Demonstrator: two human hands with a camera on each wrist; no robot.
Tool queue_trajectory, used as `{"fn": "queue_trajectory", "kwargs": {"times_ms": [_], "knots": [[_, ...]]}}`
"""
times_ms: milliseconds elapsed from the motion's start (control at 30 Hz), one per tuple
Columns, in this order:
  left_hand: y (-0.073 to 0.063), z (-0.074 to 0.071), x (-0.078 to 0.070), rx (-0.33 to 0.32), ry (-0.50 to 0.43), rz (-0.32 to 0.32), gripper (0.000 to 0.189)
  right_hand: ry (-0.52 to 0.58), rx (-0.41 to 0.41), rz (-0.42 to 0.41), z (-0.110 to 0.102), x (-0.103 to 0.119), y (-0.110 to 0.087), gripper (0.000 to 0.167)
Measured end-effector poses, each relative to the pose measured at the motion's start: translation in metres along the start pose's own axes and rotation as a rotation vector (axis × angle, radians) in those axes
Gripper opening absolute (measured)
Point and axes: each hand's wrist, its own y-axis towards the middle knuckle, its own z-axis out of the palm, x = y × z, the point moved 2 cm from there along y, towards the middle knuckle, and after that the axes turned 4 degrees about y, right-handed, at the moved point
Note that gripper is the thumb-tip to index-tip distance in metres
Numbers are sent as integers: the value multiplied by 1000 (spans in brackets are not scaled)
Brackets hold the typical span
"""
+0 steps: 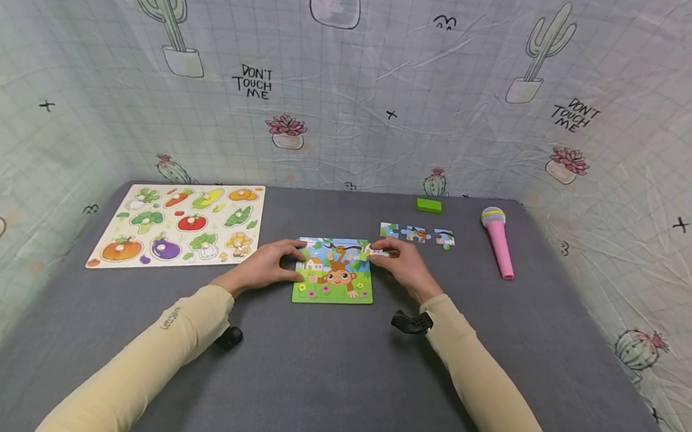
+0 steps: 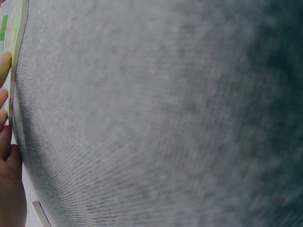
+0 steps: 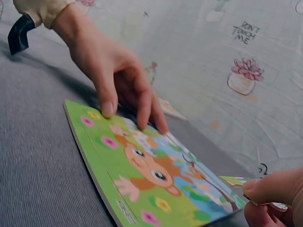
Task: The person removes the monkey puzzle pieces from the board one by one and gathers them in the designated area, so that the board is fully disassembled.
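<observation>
A monkey jigsaw puzzle (image 1: 335, 289) in a flat green-edged frame lies on the table in the middle of the head view. My left hand (image 1: 264, 265) rests at its left side, thumb and fingertips touching the edge. The right wrist view shows this left hand (image 3: 111, 66) with fingers slightly bent over the border. At the upper right corner of the puzzle, my right hand (image 1: 404, 265) pinches a small jigsaw piece (image 1: 378, 251) between thumb and fingers. In the right wrist view, the right hand (image 3: 279, 191) partly hides that piece.
Several loose jigsaw pieces (image 1: 415, 234) lie behind the right hand, with a green block (image 1: 428, 206) farther back. A pink toy microphone (image 1: 501, 243) lies to the right. At the back left is a vegetable peg board (image 1: 113, 225). A patterned cloth (image 1: 356, 76) encloses the table.
</observation>
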Motion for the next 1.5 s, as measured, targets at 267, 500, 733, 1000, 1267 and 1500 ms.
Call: {"fn": "queue_trajectory", "kwargs": {"times_ms": [267, 500, 733, 1000, 1267, 1500], "knots": [[0, -1, -1, 9, -8, -9, 41, -11, -41, 11, -16, -11, -1, 30], [-1, -2, -4, 20, -38, -17, 42, -34, -63, 15, -26, -22, 3, 29], [0, -1, -3, 20, -20, -10, 43, -103, -64, 1, -31, -25, 7, 29], [0, -1, -2, 20, -14, -6, 43, -276, -43, -58, -37, -19, 14, 27], [2, -1, 0, 24, -9, -8, 43, -436, -80, -197, -34, -20, 18, 24], [-1, -2, -2, 25, -15, -3, 42, -426, -54, -221, -37, -21, 16, 26]]}}
